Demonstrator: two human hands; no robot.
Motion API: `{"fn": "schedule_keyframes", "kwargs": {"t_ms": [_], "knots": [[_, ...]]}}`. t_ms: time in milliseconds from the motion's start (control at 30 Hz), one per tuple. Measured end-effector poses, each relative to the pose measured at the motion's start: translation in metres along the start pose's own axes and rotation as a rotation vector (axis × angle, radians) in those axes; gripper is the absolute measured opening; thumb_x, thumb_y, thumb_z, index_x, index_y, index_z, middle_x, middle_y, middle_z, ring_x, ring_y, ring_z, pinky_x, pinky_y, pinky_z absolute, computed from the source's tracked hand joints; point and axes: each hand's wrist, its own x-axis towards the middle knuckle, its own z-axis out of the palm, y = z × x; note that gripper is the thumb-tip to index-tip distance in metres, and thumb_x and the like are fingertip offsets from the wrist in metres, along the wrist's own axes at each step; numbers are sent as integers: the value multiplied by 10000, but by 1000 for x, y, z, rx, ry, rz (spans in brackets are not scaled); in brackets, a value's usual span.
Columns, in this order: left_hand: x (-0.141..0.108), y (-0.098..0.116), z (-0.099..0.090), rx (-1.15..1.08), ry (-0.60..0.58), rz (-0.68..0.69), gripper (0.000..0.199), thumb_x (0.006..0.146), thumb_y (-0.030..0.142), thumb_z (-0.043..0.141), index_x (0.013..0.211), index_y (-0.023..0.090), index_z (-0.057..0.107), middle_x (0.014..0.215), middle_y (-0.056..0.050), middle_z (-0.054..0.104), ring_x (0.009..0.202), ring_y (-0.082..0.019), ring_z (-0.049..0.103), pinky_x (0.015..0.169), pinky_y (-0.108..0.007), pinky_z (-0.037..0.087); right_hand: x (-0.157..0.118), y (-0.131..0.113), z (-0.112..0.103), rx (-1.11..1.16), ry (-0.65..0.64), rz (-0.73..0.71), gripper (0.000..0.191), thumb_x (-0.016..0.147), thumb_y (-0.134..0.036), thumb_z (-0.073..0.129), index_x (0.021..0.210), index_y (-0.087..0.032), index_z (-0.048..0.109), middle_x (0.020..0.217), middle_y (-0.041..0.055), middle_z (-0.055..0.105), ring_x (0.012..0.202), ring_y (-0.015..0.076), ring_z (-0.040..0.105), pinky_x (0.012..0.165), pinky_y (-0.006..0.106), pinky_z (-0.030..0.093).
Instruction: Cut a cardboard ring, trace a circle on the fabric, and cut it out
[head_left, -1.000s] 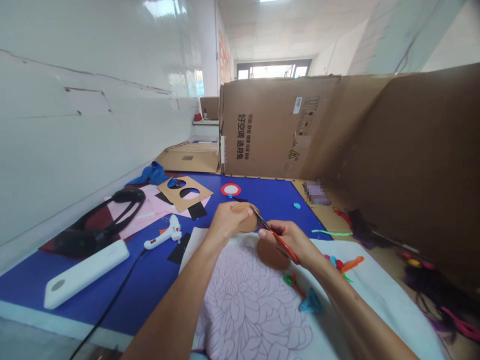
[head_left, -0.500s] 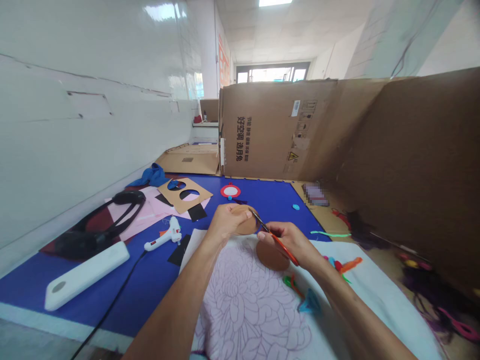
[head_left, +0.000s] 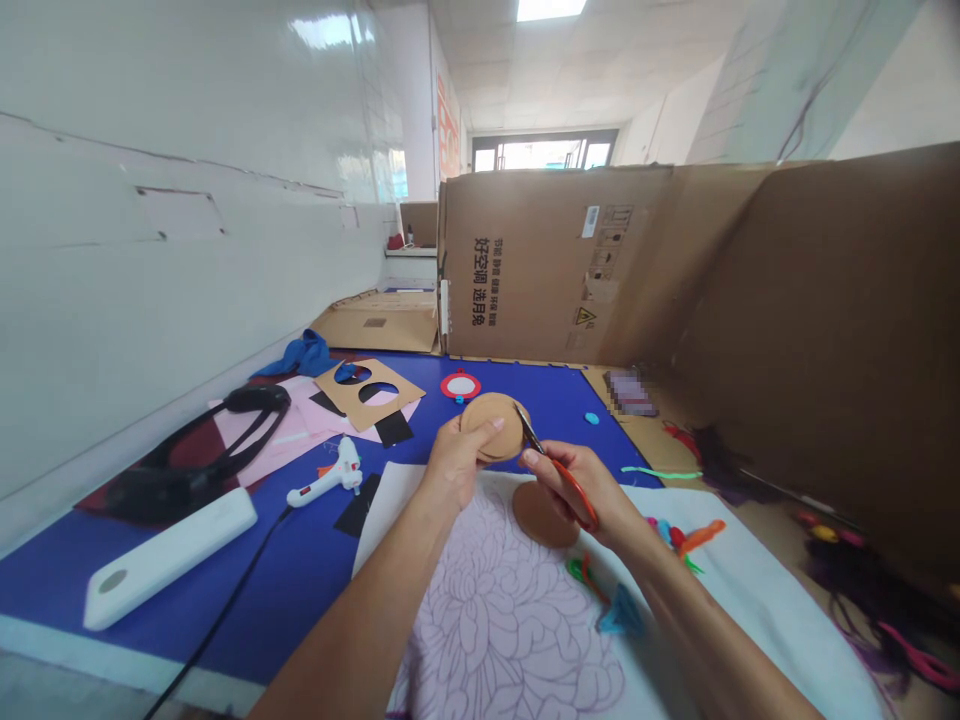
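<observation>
Between the thumb and fingers of my left hand [head_left: 454,460] is a round piece of brown cardboard [head_left: 495,415], its flat face tilted toward me. My right hand [head_left: 581,485] grips a pair of scissors [head_left: 574,492] with orange handles. Their dark blades reach up to the disc's right edge; whether they bite into it I cannot tell. Below my right hand a second cardboard disc [head_left: 541,517] lies on white cloth [head_left: 502,620] printed with flower outlines. Close by on the cloth are a blue pipe-cleaner shape [head_left: 621,612] and small coloured pieces [head_left: 677,538].
A white glue gun [head_left: 330,478] with a black cord lies left, near a long white device [head_left: 172,558] and a black headset [head_left: 202,440]. Cardboard with round holes [head_left: 370,392] and a red-rimmed disc [head_left: 460,386] lie farther back. Tall cardboard walls [head_left: 555,265] enclose the back and right.
My left hand has turned the held disc so more of its face shows, shifting it slightly right. The scissors now stand steeper, their tips at the disc's right edge.
</observation>
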Motion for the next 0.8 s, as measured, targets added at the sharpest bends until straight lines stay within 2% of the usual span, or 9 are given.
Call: {"fn": "schedule_keyframes", "kwargs": {"t_ms": [200,433,800], "knots": [[0,-4,5,37,145,130,427,604,287,1005,960,125,834,931,-111,836,793,-227,764,743,-327,616,0,1,3,6,0,11,592,795,-780,742,681,-246,513,408,-71,471,329,92,375,342,209,241],[0,-1,5,86,136,203,363,649,254,966,966,135,832,931,-104,832,798,-225,756,783,-342,608,-1,1,3,-2,-7,8,609,802,-803,711,670,-250,495,404,-69,473,327,93,370,337,212,243],[2,2,2,125,125,190,382,625,280,959,956,144,829,930,-100,822,786,-227,743,750,-340,603,-2,-3,2,-16,5,24,591,785,-766,743,659,-254,474,401,-86,424,328,82,332,336,211,233]]}}
